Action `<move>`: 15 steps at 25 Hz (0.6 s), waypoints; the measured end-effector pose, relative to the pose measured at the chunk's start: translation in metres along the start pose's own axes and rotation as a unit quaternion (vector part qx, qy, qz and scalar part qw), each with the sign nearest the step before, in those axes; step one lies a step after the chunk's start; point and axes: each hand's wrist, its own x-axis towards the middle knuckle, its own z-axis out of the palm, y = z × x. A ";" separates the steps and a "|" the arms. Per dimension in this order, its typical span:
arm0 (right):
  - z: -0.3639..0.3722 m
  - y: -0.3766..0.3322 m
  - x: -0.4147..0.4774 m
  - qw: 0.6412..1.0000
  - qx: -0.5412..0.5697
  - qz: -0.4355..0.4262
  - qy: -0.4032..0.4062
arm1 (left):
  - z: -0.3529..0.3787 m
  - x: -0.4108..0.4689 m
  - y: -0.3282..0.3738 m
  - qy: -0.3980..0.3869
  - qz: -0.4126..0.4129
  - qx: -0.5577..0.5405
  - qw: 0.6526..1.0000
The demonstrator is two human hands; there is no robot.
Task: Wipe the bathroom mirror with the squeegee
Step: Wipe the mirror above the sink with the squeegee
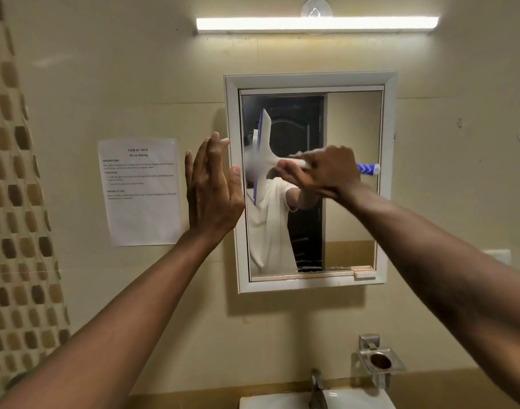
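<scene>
A white-framed mirror [353,178] hangs on the beige wall at the centre. My right hand [326,172] is closed around the handle of a white squeegee [263,156] with a blue rubber edge. The blade stands upright against the glass near the mirror's left side, and the blue-striped handle end sticks out to the right of my fist. My left hand [213,190] is flat with its fingers apart, resting against the left side of the mirror frame and holding nothing. The glass reflects a person in a white shirt and a dark door.
A printed task sheet [140,191] is taped to the wall left of the mirror. A lit tube lamp [316,23] runs above. Below are a tap [316,388], a white basin [285,401] and a metal holder [380,361]. Patterned tiles [16,202] line the left edge.
</scene>
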 end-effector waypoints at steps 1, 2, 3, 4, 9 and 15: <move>-0.006 0.005 0.014 1.000 -0.020 -0.021 0.002 | -0.002 0.004 -0.001 0.005 0.003 -0.001 1.000; -0.011 0.008 0.026 0.999 -0.026 -0.039 0.008 | -0.004 0.008 -0.003 0.010 0.006 -0.002 1.000; -0.015 0.011 0.037 0.998 -0.027 -0.052 0.013 | -0.005 0.010 -0.004 0.014 0.007 -0.002 1.000; -0.018 0.012 0.046 0.998 -0.027 -0.060 0.013 | -0.007 0.012 -0.006 0.019 0.008 -0.001 1.000; -0.016 0.025 0.066 0.996 -0.052 -0.074 -0.017 | -0.008 0.016 -0.016 0.031 0.013 0.006 0.999; -0.004 0.036 0.068 0.995 -0.059 -0.074 -0.026 | -0.002 0.019 -0.020 0.037 0.020 0.014 0.999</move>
